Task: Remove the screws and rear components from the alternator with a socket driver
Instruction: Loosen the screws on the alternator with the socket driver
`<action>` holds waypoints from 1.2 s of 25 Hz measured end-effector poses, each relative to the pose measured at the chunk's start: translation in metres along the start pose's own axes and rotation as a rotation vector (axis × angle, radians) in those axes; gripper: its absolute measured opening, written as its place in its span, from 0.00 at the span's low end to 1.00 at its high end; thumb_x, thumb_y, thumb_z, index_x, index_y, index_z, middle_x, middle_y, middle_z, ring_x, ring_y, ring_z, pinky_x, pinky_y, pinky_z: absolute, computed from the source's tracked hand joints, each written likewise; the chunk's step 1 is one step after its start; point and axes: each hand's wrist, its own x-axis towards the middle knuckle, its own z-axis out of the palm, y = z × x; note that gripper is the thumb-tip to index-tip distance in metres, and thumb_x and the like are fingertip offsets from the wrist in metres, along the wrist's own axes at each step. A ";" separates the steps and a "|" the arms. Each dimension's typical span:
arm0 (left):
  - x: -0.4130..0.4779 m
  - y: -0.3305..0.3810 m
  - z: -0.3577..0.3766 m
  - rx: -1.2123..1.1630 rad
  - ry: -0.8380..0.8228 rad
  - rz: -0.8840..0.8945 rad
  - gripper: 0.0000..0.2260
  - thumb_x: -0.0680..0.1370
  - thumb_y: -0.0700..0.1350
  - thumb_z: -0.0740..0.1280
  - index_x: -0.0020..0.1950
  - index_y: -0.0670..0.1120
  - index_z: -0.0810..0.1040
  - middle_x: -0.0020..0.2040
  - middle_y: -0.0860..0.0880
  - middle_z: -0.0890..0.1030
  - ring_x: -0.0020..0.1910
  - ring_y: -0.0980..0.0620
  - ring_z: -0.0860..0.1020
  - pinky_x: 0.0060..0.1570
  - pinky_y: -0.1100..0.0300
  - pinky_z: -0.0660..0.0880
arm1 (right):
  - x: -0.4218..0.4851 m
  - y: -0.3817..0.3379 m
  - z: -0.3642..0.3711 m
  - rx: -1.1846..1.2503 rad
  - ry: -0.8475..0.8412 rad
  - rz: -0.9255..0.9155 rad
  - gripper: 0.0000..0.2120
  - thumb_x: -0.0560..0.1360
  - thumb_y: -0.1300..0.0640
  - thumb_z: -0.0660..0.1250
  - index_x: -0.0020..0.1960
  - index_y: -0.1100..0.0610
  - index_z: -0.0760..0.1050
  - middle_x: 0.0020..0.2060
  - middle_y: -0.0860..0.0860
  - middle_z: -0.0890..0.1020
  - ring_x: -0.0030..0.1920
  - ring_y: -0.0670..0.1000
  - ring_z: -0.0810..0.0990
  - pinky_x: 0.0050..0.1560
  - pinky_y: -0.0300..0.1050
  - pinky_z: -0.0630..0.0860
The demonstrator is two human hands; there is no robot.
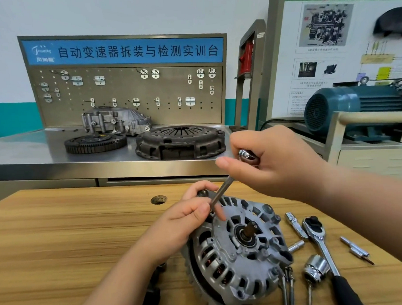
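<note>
The grey alternator [236, 250] lies on the wooden bench [72, 238], its vented housing and central shaft facing up. A slim socket driver [220, 188] slants down from upper right to the alternator's top left edge. My right hand [271, 160] grips the driver's handle, whose chrome end shows between the fingers. My left hand [187, 219] rests on the alternator's upper left side and pinches the driver's shaft near its tip. The tip and whatever it sits on are hidden behind my left fingers.
Right of the alternator lie a ratchet wrench [321, 241], a large chrome socket [315, 269], an extension bar [296, 225], a small socket [296, 245], a bit [357, 250] and long bolts [288, 287]. A clutch cover [181, 141], flywheel [96, 143] and housing [115, 120] sit on the steel table behind.
</note>
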 end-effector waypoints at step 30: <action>0.001 0.000 0.010 -0.049 0.082 -0.001 0.12 0.76 0.53 0.59 0.42 0.52 0.80 0.60 0.56 0.70 0.62 0.58 0.71 0.61 0.62 0.68 | 0.028 -0.001 -0.062 -0.061 -0.535 0.232 0.09 0.67 0.41 0.71 0.42 0.45 0.82 0.31 0.44 0.82 0.35 0.45 0.79 0.38 0.42 0.74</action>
